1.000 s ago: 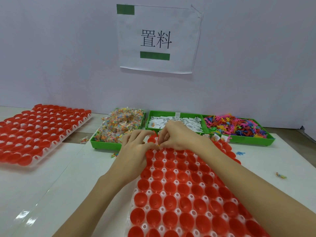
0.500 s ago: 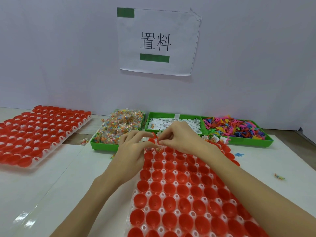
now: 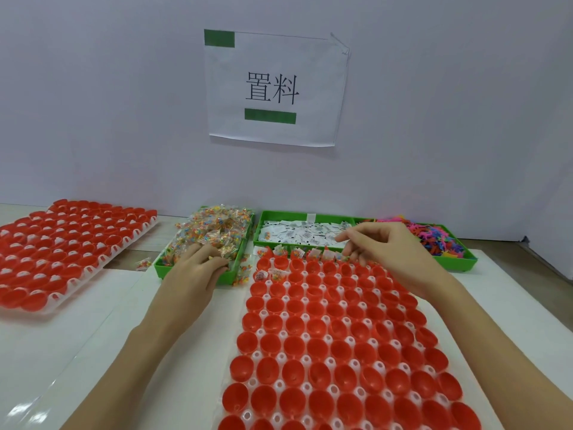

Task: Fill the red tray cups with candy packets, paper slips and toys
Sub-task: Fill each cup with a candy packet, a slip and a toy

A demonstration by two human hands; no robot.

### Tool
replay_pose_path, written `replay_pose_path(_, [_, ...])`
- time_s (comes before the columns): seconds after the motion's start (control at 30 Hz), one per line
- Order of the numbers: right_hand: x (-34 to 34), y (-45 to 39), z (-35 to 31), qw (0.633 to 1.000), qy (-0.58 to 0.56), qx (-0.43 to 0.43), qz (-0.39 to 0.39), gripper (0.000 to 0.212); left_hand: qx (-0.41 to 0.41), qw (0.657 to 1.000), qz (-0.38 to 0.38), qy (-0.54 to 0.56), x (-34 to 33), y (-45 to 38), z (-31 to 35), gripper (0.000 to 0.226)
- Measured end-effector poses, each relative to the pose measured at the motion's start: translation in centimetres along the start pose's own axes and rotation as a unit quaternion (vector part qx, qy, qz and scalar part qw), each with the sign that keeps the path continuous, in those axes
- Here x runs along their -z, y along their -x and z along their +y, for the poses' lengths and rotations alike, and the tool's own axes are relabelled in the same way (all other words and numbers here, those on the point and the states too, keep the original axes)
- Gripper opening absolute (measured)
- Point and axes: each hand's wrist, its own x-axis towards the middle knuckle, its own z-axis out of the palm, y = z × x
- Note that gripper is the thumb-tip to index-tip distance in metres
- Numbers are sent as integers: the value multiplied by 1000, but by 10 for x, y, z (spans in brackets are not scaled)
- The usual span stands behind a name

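Head view shows the red tray [image 3: 341, 352] nearest on the desk [image 3: 93, 336], its near cups bare and only the far row plus two cups behind it at the left holding packets and slips. Over that far row the right hand [image 3: 393, 252] hovers, fingers [image 3: 348, 254] loosely curled, holding I cannot tell what. Beyond, the left hand [image 3: 198, 268] digs curled fingers into the candy packets [image 3: 214, 231]; best to lift a small bunch, then drop one per cup along the row.
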Motion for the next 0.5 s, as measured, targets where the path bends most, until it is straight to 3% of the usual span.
replay_pose_path(0.17, [14,-7,14,999,-31,-22,36,22,-9,1000,16,15,-2,-1,-3,15])
replay_pose_path(0.5, [21,-16,34,997,-18,-33,61,21,78,994,60,43,1,3,-7,15])
